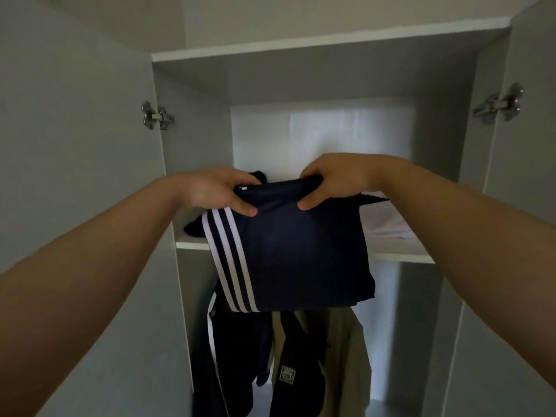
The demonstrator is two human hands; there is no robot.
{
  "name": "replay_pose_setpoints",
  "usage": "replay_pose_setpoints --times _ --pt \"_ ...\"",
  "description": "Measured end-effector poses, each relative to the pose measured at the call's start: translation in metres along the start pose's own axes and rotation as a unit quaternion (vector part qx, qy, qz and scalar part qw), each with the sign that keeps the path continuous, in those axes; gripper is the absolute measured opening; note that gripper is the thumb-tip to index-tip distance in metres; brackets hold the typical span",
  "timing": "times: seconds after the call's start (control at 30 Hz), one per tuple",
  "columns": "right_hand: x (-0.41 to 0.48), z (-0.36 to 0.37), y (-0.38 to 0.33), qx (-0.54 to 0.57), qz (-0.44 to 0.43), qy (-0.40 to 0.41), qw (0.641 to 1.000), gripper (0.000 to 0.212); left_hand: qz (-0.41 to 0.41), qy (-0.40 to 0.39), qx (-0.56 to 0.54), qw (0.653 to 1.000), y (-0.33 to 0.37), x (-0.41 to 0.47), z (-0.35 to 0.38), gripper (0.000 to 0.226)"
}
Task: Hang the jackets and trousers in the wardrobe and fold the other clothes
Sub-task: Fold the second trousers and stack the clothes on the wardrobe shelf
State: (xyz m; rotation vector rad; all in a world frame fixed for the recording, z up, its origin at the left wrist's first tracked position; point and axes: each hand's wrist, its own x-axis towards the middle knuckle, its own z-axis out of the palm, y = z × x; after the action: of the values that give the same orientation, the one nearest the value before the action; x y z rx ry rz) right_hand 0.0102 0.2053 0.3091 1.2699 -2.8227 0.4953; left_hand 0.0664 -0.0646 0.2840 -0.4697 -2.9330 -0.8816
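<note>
**Folded navy garment held at the wardrobe shelf**

Obs., head view. Landmark: the shelf [403,256] inside the wardrobe [331,43].

- Both wardrobe doors stand open. One metal hinge [157,116] shows above the shelf on the left, and another hinge [499,105] above it on the right.
- The folded navy garment [301,254], with three white stripes down its left side, hangs in front of the shelf's front edge. Its top fold is above shelf level and its lower edge drops below the shelf.
- The left hand [216,191] grips the garment's top left corner, above the shelf. The thumb is pressed on the front face and the fingers are curled over the top edge.
- The right hand [334,182] grips the top right corner the same way, also above the shelf. Thumb in front, fingers over the fold.
- Both grips are closed on fabric. The forearms are bare.
- On the shelf, right part: a pale folded item [388,228], lying flat.
- On the shelf, left part: a bit of dark fabric [192,228]. I cannot tell whether it belongs to the held garment or is separate.
- Below the shelf, hanging: a navy jacket [231,356] with a white stripe on the left, a dark piece with a small badge [287,373] in the middle, and a khaki garment [343,341] on the right.
</note>
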Motion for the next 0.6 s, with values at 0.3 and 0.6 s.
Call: replay_pose_setpoints --times 0.3,0.6 --pt "0.132 -0.051 0.039 0.074 -0.005 -0.028 0.997 0.03 -0.04 -0.014 -0.05 0.998 -0.041 0.088 -0.082 0.048" --pt "0.269 -0.055 0.061 -0.089 -0.065 0.237 0.965 0.038 0.021 0.218 0.224 0.95 -0.096 0.184 -0.16 0.045"
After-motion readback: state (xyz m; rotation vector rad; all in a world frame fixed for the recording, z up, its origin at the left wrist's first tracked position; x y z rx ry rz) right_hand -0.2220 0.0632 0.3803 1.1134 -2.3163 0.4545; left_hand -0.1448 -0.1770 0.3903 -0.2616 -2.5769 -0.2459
